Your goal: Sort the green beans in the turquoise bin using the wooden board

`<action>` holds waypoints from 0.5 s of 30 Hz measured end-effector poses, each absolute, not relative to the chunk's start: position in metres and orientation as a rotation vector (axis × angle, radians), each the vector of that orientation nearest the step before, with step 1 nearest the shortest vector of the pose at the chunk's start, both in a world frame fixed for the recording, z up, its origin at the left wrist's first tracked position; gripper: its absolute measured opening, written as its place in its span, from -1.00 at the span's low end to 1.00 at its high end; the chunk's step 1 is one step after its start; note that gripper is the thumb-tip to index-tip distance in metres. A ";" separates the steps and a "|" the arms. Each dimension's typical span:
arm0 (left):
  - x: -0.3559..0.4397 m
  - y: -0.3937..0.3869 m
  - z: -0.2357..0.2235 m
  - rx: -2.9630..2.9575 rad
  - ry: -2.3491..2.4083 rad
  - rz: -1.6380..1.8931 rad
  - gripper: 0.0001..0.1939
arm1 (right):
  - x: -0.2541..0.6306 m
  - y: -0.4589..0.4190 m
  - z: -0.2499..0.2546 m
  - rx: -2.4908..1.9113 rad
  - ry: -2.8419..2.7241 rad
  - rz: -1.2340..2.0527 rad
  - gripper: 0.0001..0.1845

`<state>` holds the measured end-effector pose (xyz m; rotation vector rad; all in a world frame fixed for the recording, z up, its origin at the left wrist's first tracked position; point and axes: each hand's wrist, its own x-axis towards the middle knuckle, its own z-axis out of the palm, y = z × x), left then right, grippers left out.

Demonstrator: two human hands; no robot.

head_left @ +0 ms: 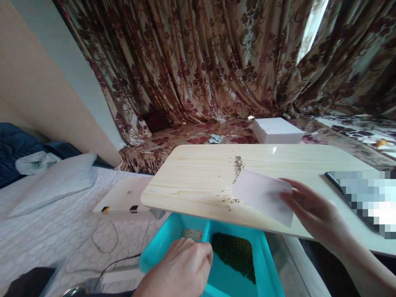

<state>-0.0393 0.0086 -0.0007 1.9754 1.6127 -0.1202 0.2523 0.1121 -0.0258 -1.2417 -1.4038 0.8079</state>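
My right hand point(312, 210) pinches a white paper card point(262, 196) and holds it edge-down on the light wooden tabletop point(192, 181). A thin line of small green beans point(238, 165) lies along the card's far corner, and a few stray beans point(230, 201) lie near the table's front edge. Below that edge my left hand point(181, 268) grips the rim of a turquoise divided tray point(154, 251). A pile of green beans point(235, 253) fills its right compartment; the left one holds a few pale grains point(192, 235).
A white box point(276, 130) stands behind the table on a patterned cloth. Heavy floral curtains point(201, 57) hang at the back. A blurred-out dark object point(361, 194) lies at the table's right. On the left, a bed has a pillow point(52, 181) and cables point(105, 239).
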 end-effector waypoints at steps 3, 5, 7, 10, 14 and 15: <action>-0.041 0.007 0.000 1.991 1.615 -0.098 -0.63 | 0.262 0.106 -0.028 -1.234 -1.418 0.828 -0.39; -0.042 0.007 -0.001 1.999 1.615 -0.097 -0.62 | 0.270 0.104 -0.035 -1.243 -1.438 0.840 -0.43; -0.042 0.006 0.000 1.993 1.619 -0.108 -0.63 | 0.276 0.102 -0.043 -1.259 -1.453 0.845 -0.45; -0.043 0.006 0.001 1.993 1.625 -0.115 -0.63 | 0.275 0.100 -0.049 -1.255 -1.436 0.845 -0.45; -0.044 0.005 0.002 1.984 1.632 -0.115 -0.63 | 0.259 0.097 -0.041 -1.244 -1.396 0.803 -0.44; -0.045 0.005 0.001 1.979 1.633 -0.114 -0.63 | 0.255 0.096 -0.038 -1.247 -1.402 0.793 -0.43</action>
